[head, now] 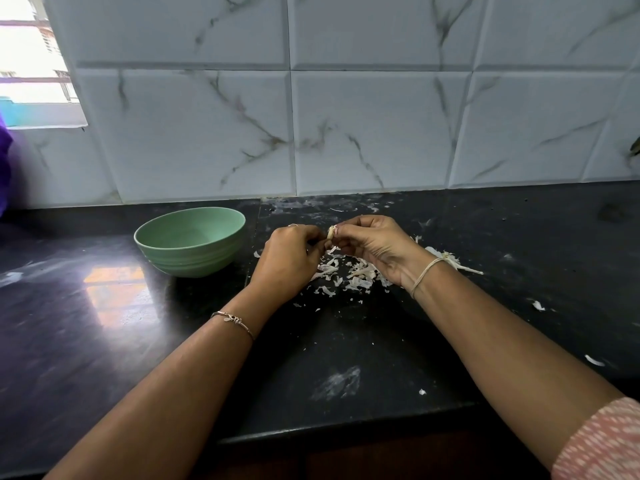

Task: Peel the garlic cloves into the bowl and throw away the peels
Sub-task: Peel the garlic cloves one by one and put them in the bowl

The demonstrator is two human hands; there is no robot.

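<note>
A person's two hands met above a dark stone countertop point(138, 341), both fastened on a single garlic clove point(331, 232). The left hand point(287, 258) pinched the clove's near side with curled fingers, knuckles up; the right hand point(374, 247) gripped its other side between thumb and bent fingers. The clove sat right at the fingertips of both hands, lifted clear of the counter, with pale skin showing on it.

Directly beneath the hands, and spreading under the right palm, lay a loose heap of white peels point(356, 275); smaller flecks were scattered toward the person and out past the right forearm. A green bowl point(194, 261) stood upright on the counter just beside the left hand, on its outer side, not touching it.

A thin bracelet point(232, 320) circled the left wrist and a pale thread point(426, 275) the right. A pink patterned sleeve point(602, 441) covered the right upper arm. Beyond the hands rose a wall of white marbled tiles point(381, 133).
</note>
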